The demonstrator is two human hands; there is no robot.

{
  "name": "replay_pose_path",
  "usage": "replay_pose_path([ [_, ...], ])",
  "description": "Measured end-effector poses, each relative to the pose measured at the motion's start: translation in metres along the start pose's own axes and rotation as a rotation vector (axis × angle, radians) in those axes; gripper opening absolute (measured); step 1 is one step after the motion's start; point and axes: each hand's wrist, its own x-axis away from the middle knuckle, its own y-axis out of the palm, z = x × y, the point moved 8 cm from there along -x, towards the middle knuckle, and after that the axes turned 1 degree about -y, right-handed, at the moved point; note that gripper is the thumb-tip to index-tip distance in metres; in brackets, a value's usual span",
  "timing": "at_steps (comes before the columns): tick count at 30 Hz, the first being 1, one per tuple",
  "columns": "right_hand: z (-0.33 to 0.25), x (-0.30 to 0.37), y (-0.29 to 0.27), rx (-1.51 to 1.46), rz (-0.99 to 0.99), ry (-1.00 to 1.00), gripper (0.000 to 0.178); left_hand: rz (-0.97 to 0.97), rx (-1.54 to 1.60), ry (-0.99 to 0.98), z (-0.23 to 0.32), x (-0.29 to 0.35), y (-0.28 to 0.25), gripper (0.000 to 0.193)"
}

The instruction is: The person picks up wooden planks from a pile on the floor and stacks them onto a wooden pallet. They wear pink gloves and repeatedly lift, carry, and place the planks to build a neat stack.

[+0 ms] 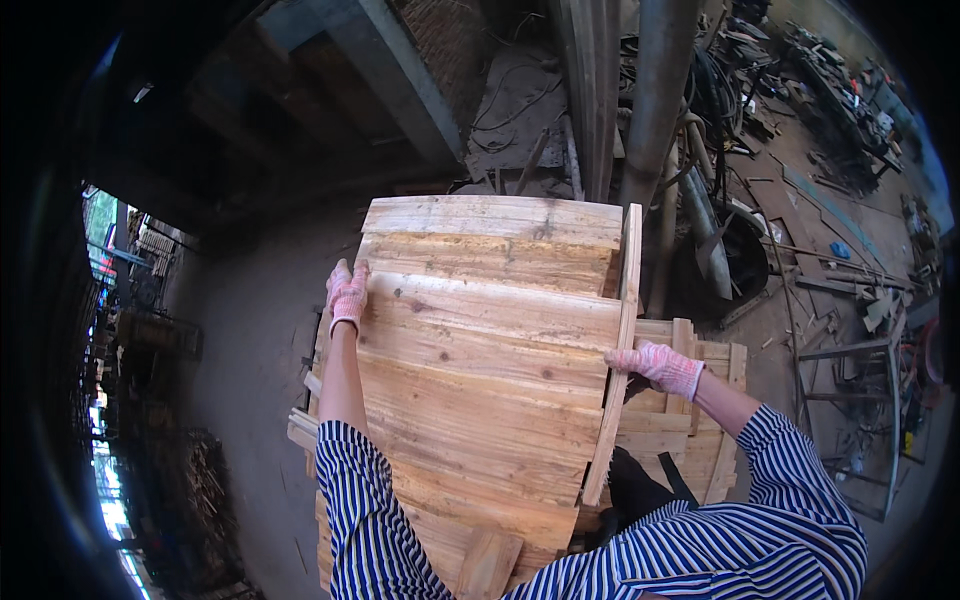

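Note:
A panel of several pale wooden planks (pixel 480 370) fills the middle of the view, with a narrow wooden batten (pixel 628 280) along its right edge. My left hand (pixel 347 293), in a pink and white knit glove, is closed over the panel's left edge near the far end. Its fingertips wrap out of sight. On the other side my right hand (pixel 655 367), gloved alike, grips the batten from the outside. More wooden boards lie beneath the panel. A short piece of wood (pixel 490 560) shows close to my body.
Another slatted wooden panel (pixel 715 430) lies at the right. Beyond stand a thick metal pipe (pixel 660 90) and a dark round container (pixel 740 265). A metal frame (pixel 845 350) and scattered scrap occupy the far right. Wood scraps (pixel 205 480) are heaped at the left.

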Motion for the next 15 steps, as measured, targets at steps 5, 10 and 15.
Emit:
replay_pose_path([
  [5,0.002,0.001,-0.007,0.126,0.047,0.039,0.088,-0.141,0.106,-0.127,-0.009,-0.025,0.039,0.072],
  [10,0.002,0.0,0.002,-0.009,-0.017,-0.015,0.086,-0.124,0.121,-0.029,0.008,-0.01,0.028,0.066],
  [15,0.002,0.002,0.002,-0.001,-0.012,0.036,0.095,-0.351,0.037,-0.113,0.003,-0.022,0.036,0.07],
])
